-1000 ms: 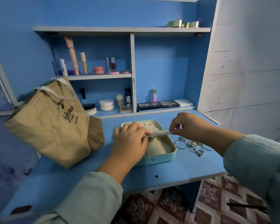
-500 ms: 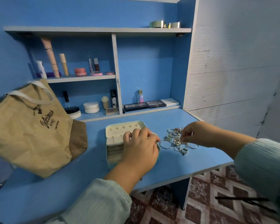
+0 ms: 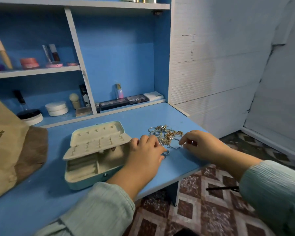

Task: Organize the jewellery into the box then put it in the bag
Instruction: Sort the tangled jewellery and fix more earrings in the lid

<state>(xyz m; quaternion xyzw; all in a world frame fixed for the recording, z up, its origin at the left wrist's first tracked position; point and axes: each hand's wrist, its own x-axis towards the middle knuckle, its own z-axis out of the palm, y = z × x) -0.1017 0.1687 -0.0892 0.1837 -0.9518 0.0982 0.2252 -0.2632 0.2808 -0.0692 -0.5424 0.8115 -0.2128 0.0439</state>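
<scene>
The pale green jewellery box [image 3: 85,182] lies open on the blue desk, its lid [image 3: 99,131] tipped back and a cream earring flap [image 3: 94,147] raised over the compartments. To its right is a tangled pile of gold and silver jewellery [image 3: 166,134]. My left hand [image 3: 146,156] rests between box and pile with fingers curled down onto the pile's near edge, beside a ring [image 3: 166,153]; its fingertips are hidden. My right hand [image 3: 201,147] pinches a thin silver piece at the pile's near right edge. The brown paper bag [image 3: 10,150] lies at the far left.
The desk [image 3: 41,206] ends just in front of the box and right of the pile, with patterned floor below. Shelves behind hold cosmetics: palettes [image 3: 126,101], a small bottle [image 3: 119,91], round white pots [image 3: 56,109]. A white wall stands at the right.
My left hand left the box and moved right to the pile. The earring flap now stands raised over the box. My right hand stays at the pile. The view shifted right.
</scene>
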